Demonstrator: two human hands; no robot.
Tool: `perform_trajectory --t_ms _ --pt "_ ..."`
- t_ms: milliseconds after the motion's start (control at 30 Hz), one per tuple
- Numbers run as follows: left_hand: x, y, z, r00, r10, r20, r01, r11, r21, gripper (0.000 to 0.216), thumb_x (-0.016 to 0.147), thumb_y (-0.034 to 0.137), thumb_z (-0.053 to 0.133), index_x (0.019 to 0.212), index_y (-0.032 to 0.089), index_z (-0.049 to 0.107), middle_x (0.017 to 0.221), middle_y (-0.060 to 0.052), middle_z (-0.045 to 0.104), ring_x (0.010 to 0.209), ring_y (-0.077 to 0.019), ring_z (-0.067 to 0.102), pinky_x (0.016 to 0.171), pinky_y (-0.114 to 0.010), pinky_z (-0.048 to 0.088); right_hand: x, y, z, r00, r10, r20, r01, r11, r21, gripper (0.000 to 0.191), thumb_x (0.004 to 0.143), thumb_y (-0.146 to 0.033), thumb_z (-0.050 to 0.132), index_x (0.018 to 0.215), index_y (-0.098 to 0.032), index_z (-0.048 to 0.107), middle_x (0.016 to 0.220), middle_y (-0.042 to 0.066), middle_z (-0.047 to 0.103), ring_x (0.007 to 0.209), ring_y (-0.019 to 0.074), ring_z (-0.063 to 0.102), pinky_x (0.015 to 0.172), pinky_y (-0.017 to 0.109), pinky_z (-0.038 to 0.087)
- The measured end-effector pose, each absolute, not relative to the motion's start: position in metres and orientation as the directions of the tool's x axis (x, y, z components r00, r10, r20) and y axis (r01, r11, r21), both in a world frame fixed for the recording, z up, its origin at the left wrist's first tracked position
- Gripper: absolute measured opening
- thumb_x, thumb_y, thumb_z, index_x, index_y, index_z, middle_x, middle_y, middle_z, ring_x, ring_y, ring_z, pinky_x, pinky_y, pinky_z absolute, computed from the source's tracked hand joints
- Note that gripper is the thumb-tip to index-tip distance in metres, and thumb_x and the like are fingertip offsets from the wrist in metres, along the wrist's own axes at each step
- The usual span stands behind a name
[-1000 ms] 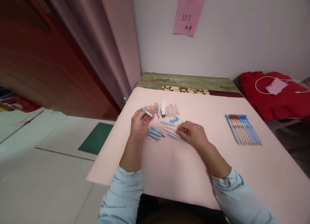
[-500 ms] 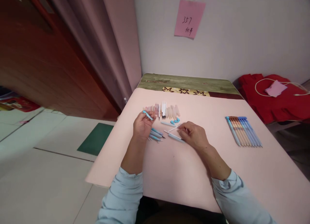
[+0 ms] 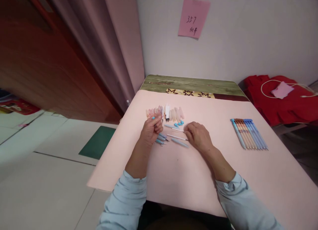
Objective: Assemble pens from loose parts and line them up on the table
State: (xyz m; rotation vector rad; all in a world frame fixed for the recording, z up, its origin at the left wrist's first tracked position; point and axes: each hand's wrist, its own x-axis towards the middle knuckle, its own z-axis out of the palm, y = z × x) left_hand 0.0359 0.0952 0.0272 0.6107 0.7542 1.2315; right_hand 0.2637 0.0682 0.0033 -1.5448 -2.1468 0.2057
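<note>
My left hand is closed around a light blue pen barrel, of which only the tip shows above the fingers. My right hand pinches the end of a thin white refill that lies across the pink table. Between the hands lie loose blue pen parts, another barrel and small blue caps. Behind them is a row of clear, white and pinkish pen parts.
A row of several finished blue and tan pens lies on the table's right side. A red cloth with a white cable sits off the right edge. A pink note hangs on the wall. Curtain and wooden door stand left.
My left hand has closed round the blue barrel and moved right toward the middle. My right hand has shifted slightly up and lifted the white refill's end.
</note>
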Motion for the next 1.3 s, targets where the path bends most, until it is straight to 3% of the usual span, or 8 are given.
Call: perform_trajectory --t_ms 100,200,367,467,600,767,1067,1300 --pt "0.043 0.093 0.024 0.137 0.970 -0.199 -0.498 0.241 0.833 0.030 0.067 0.029 0.081 0.083 0.016 0.059 0.047 0.011 0.034 0.038 -0.0016 0.022 0.038 -0.017 0.015 0.259 0.064 0.007 -0.068 0.942 0.329 0.762 0.262 -0.593 0.014 0.091 -0.031 0.050 0.085 -0.022 0.060 0.080 0.001 0.065 0.071 0.0157 0.055 0.067 0.027 0.039" --pt "0.056 0.088 0.021 0.201 0.958 -0.204 -0.341 0.263 0.902 0.036 0.065 0.033 0.082 0.092 0.014 0.065 0.049 0.008 0.047 0.037 -0.0017 0.026 0.038 -0.019 0.013 0.249 0.056 0.009 0.031 0.951 0.308 0.575 0.235 -0.783 0.018 0.093 -0.037 0.051 0.087 -0.022 0.058 0.072 -0.002 0.063 0.061 0.0126 0.053 0.061 0.024 0.040" --pt "0.069 0.081 0.021 0.246 0.953 -0.177 -0.232 0.235 0.944 0.029 0.064 0.035 0.081 0.072 0.013 0.065 0.062 -0.002 0.065 0.039 -0.0024 0.033 0.039 -0.021 0.020 0.233 0.046 0.008 -0.043 0.962 0.268 0.388 0.263 -0.883 0.019 0.093 -0.039 0.053 0.086 -0.022 0.058 0.070 -0.002 0.062 0.060 0.0123 0.055 0.055 0.022 0.041" --pt "0.062 0.085 0.024 0.140 0.983 -0.119 -0.273 0.154 0.949 0.028 0.068 0.036 0.078 0.068 0.013 0.063 0.061 -0.002 0.063 0.039 -0.0022 0.034 0.039 -0.020 0.019 0.232 0.050 0.004 -0.050 0.939 0.339 0.463 0.323 -0.826 0.019 0.094 -0.037 0.052 0.094 -0.022 0.064 0.075 0.000 0.065 0.065 0.0138 0.059 0.060 0.025 0.045" --pt "0.044 0.097 0.026 -0.219 0.974 -0.065 -0.460 -0.044 0.887 0.030 0.067 0.033 0.077 0.066 0.016 0.053 0.062 0.000 0.063 0.039 -0.0022 0.034 0.038 -0.019 0.018 0.233 0.064 -0.006 -0.158 0.839 0.521 0.713 0.462 -0.527 0.021 0.094 -0.032 0.054 0.108 -0.024 0.068 0.111 0.007 0.067 0.102 0.0221 0.060 0.088 0.036 0.045" --pt "0.036 0.105 0.020 -0.353 0.924 -0.146 -0.539 -0.073 0.839 0.030 0.066 0.030 0.075 0.069 0.017 0.049 0.063 0.000 0.063 0.037 -0.0029 0.035 0.036 -0.019 0.017 0.228 0.073 -0.011 -0.331 0.815 0.476 0.838 0.486 -0.249 0.028 0.091 -0.031 0.059 0.119 -0.027 0.065 0.138 0.010 0.053 0.126 0.0285 0.046 0.098 0.045 0.037" --pt "0.043 0.101 0.018 -0.307 0.942 -0.135 -0.490 -0.034 0.871 0.028 0.066 0.029 0.075 0.066 0.017 0.049 0.063 -0.001 0.063 0.038 -0.0029 0.036 0.036 -0.019 0.018 0.228 0.070 -0.009 -0.329 0.805 0.494 0.823 0.501 -0.268 0.008 0.088 -0.021 0.062 0.094 -0.023 0.066 0.124 0.008 0.062 0.118 0.0261 0.051 0.095 0.041 0.036" --pt "0.042 0.103 0.016 -0.321 0.938 -0.129 -0.476 -0.042 0.878 0.028 0.067 0.029 0.074 0.065 0.017 0.049 0.064 -0.001 0.064 0.037 -0.0031 0.035 0.035 -0.019 0.017 0.233 0.066 -0.001 -0.226 0.800 0.556 0.830 0.457 -0.319 0.013 0.094 -0.019 0.049 0.099 -0.022 0.061 0.104 0.007 0.069 0.098 0.0215 0.059 0.087 0.036 0.036"
